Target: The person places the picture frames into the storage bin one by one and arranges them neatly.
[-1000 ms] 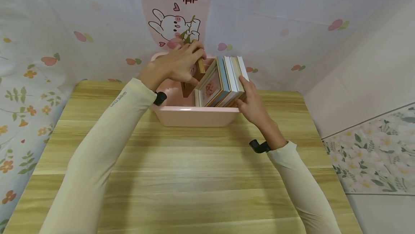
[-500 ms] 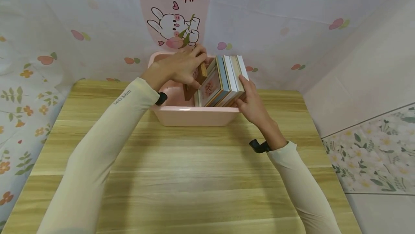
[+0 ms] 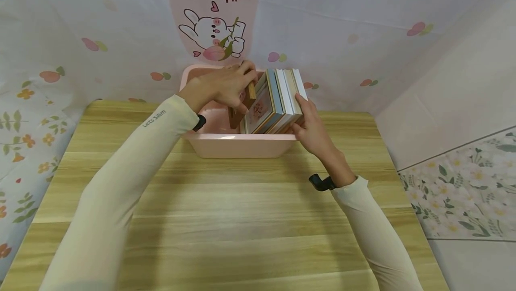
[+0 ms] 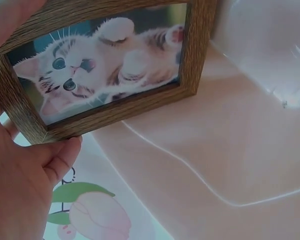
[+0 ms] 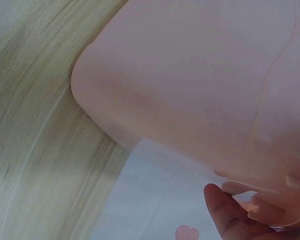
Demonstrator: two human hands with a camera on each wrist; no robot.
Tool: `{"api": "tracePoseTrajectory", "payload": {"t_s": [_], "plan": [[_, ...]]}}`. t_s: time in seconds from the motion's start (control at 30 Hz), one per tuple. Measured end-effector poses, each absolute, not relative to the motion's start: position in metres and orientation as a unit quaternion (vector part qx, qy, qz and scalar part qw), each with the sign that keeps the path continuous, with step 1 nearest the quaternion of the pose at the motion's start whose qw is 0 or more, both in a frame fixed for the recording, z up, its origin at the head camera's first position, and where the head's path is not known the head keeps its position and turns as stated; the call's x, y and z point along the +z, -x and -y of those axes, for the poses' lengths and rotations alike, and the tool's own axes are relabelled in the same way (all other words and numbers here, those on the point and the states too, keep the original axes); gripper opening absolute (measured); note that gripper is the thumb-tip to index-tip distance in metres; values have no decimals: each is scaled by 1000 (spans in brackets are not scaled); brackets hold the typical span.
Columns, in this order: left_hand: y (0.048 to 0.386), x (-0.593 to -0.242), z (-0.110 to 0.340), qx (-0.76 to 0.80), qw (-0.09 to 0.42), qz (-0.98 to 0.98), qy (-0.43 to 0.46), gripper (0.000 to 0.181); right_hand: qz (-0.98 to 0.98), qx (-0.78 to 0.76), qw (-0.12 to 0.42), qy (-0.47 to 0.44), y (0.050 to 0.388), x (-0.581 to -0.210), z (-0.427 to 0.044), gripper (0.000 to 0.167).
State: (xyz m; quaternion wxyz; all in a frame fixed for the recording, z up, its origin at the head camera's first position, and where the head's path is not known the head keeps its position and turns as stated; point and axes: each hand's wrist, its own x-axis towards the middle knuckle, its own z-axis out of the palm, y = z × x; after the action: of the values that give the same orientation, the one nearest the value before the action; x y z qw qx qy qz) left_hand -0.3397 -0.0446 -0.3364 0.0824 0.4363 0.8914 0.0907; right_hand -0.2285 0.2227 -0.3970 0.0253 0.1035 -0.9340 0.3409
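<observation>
My left hand [image 3: 223, 86] grips a brown wooden picture frame [image 4: 130, 110] with a photo of a kitten lying on its back. In the head view the frame is tilted inside the pink plastic bin [image 3: 242, 145], close to a row of picture frames [image 3: 278, 98]. These stand on edge and lean in the bin's right half, with white, blue and beige edges. At the right end of the row, my right hand [image 3: 314, 130] holds the frames' near ends with fingers and thumb. One right fingertip [image 5: 215, 202] shows beside the bin's cut-out handle; the other fingers are partly hidden.
The bin stands on a wood-grain table [image 3: 238, 219], close to the back wall cloth [image 3: 330, 22] with its printed rabbit and tulip. Floral cloth hangs at the left, and a tiled wall [image 3: 455, 116] rises at the right.
My left hand has brought the brown frame slightly lower and to the right, closer against the row. My right hand stays on the end of the row.
</observation>
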Motion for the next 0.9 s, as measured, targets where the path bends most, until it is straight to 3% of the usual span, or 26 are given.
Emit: {"api": "tracePoseTrajectory", "payload": {"t_s": [0.33, 0.57, 0.9], "plan": [[338, -344, 41, 89, 84, -886, -448, 82, 933, 343, 27, -108, 229, -397, -223, 80], [338, -346, 37, 78, 144, -892, -421, 91, 934, 340, 27, -110, 230, -398, -223, 79], [336, -352, 36, 27, 172, -900, -399, 98, 934, 339, 27, -105, 230, -399, -223, 79]]}}
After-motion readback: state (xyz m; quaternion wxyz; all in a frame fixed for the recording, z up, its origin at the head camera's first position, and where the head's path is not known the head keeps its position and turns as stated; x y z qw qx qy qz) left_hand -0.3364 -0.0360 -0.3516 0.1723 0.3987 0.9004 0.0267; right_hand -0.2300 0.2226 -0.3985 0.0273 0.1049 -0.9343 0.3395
